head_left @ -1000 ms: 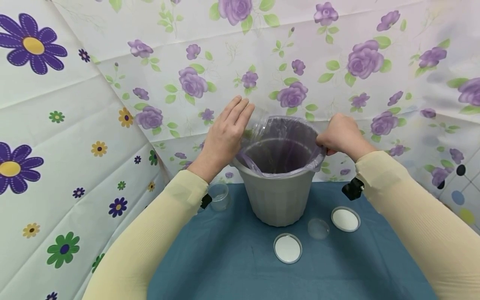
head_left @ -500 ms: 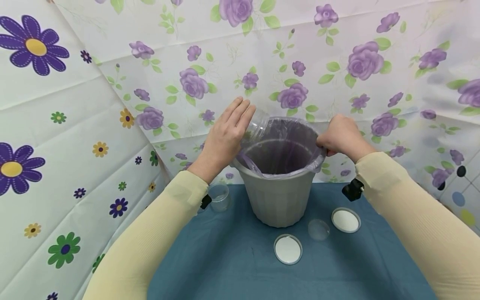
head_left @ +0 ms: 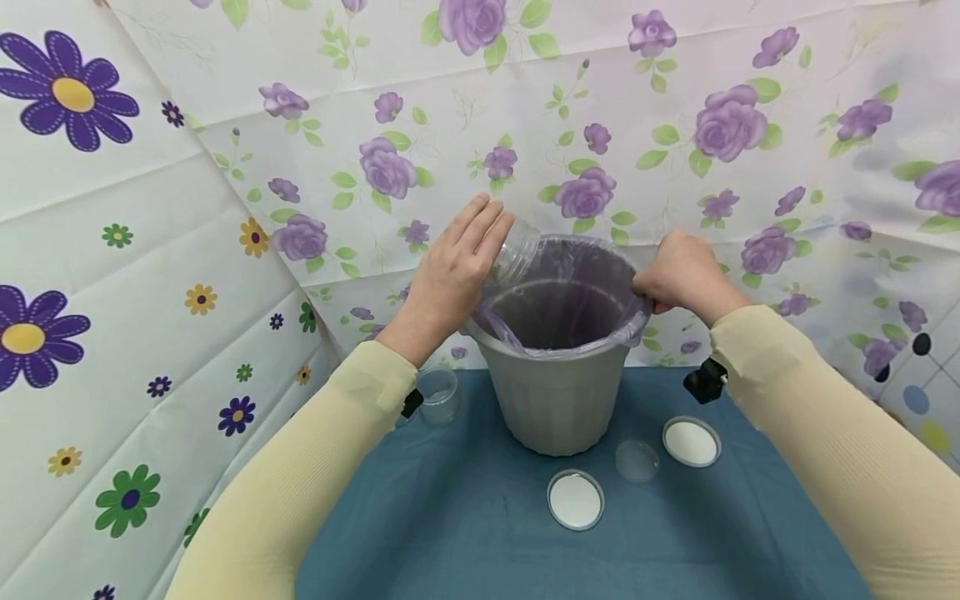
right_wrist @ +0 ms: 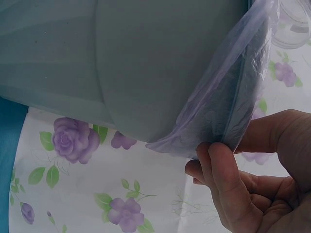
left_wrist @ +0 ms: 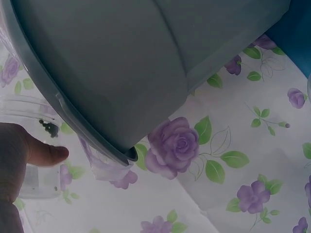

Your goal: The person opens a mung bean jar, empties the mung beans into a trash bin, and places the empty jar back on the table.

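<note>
My left hand (head_left: 450, 271) holds a clear plastic jar (head_left: 519, 250) tilted, its mouth toward the inside of a grey bin (head_left: 558, 400). In the left wrist view, the thumb lies across the jar (left_wrist: 46, 182), and a small dark clump (left_wrist: 49, 128) clings inside it. A thin purple bag (head_left: 517, 340) lines the bin and folds over its rim. On the bin's right side my right hand (head_left: 678, 271) pinches the rim and the bag (right_wrist: 194, 131) between thumb and fingers, as the right wrist view shows. The left fingers partly hide the jar in the head view.
Another clear jar (head_left: 439, 398) stands on the blue cloth (head_left: 465, 517), left of the bin. In front and to the right lie two shallow round dishes with white discs, a near dish (head_left: 575, 500) and a far dish (head_left: 691, 442). Between them is a clear round lid (head_left: 637, 461).
The jar in my left hand has tipped a little, so its ridged rim shows more clearly. My left hand has shifted slightly right. My right hand keeps its place on the rim.
</note>
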`<action>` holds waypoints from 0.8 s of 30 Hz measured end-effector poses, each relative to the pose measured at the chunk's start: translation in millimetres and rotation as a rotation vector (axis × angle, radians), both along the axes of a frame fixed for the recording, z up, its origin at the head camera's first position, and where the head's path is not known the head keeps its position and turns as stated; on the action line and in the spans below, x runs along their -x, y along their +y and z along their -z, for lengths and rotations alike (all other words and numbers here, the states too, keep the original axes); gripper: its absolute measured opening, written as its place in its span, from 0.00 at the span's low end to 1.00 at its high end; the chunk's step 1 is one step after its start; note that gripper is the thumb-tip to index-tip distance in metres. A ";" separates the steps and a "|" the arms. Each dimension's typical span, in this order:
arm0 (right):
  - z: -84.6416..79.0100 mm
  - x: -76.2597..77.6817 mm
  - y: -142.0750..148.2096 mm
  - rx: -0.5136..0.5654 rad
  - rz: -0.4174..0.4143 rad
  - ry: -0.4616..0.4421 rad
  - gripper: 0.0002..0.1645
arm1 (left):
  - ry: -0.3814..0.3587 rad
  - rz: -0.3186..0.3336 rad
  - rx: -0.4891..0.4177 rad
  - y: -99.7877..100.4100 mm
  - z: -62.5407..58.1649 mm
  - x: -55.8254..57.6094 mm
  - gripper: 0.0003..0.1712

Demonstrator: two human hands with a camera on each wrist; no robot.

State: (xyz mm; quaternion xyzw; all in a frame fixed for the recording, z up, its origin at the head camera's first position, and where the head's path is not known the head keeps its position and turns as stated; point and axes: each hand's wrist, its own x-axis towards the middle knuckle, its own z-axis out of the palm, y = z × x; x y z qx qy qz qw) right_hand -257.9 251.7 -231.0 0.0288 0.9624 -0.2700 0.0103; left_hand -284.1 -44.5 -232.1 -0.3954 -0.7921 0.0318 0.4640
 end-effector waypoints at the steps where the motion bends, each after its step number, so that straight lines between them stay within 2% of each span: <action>1: 0.1 0.2 -0.1 0.000 0.000 0.001 0.12 | 0.002 0.004 -0.002 0.1 0.0 0.2 0.25; 7: 0.0 0.7 -0.2 -0.004 -0.003 0.001 0.13 | 0.030 0.022 0.003 1.2 0.2 0.6 0.23; 13: 0.3 0.1 -0.3 -0.003 -0.003 0.010 0.13 | 0.019 0.018 0.014 0.7 0.7 -0.8 0.30; 20: -0.3 0.1 -0.6 -0.013 0.000 0.007 0.13 | 0.036 0.010 0.011 1.6 1.3 -0.3 0.25; 24: -0.2 -0.2 -0.7 -0.014 0.002 0.008 0.13 | 0.050 -0.002 0.043 1.2 1.6 -0.2 0.24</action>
